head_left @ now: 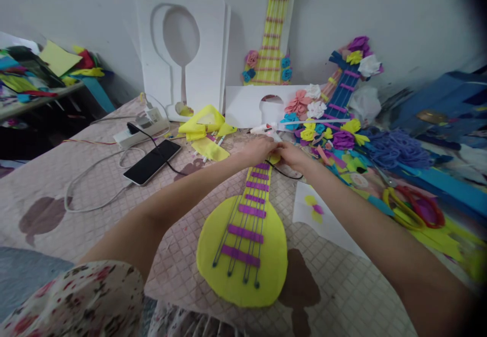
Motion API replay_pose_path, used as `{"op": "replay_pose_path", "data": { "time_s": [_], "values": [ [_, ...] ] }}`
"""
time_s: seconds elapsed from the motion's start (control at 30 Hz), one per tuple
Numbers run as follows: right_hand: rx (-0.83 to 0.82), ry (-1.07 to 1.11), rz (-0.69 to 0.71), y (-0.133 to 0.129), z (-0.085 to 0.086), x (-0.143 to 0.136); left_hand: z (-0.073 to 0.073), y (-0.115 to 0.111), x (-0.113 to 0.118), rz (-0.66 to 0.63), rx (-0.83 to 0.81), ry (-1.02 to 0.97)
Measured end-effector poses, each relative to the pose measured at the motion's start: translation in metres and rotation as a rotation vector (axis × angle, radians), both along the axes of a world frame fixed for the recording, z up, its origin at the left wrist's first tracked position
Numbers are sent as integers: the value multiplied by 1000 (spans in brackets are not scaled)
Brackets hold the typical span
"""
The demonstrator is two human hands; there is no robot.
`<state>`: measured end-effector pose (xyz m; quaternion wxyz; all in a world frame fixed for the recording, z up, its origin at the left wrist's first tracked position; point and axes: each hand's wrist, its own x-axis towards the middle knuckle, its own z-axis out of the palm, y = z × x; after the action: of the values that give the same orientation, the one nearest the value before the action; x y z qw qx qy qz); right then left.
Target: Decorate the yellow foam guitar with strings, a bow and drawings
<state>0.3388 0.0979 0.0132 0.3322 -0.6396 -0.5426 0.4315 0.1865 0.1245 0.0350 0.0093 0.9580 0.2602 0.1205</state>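
Observation:
A flat yellow craft lute (243, 220) with purple strips across it and dark strings along its neck lies on the table in front of me. At the far end of its neck, my left hand (261, 149) is closed over the lute's head. My right hand (291, 155) meets it there with fingers pinched together; whatever is between them is hidden. Just beyond my fingers lies a white glue gun (268, 128). A dark cord (285, 173) curves out below my right hand.
A phone (152, 162) and a power strip (140, 128) with cables lie left. Yellow scraps (209, 131) sit behind. Right are a white sheet (323, 220), scissors (418, 207), and purple-blue yarn (397, 146). Decorated instruments (276, 27) and a white cutout board (207, 47) lean on the wall.

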Motion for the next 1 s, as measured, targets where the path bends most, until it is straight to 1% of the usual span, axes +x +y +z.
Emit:
{"op": "replay_pose_path", "data": {
  "time_s": [0.17, 0.37, 0.57, 0.7, 0.87, 1.0],
  "values": [
    [-135, 185, -8, -2, 5, 2, -3, -1, 2, 7, 2, -8],
    [-233, 302, -26, 1, 4, 4, -6, -1, 1, 14, -9, -21],
    [-272, 385, -25, -3, 5, 8, -6, -3, 2, 9, -25, -44],
    [-290, 414, -52, -6, 4, 9, -7, 0, 2, 13, -54, -67],
    [-304, 413, -69, -7, 4, 7, -4, 7, -11, 43, -100, -88],
    [-306, 410, -66, -7, 4, 6, -1, 7, -22, 27, -117, -75]
  ]
}}
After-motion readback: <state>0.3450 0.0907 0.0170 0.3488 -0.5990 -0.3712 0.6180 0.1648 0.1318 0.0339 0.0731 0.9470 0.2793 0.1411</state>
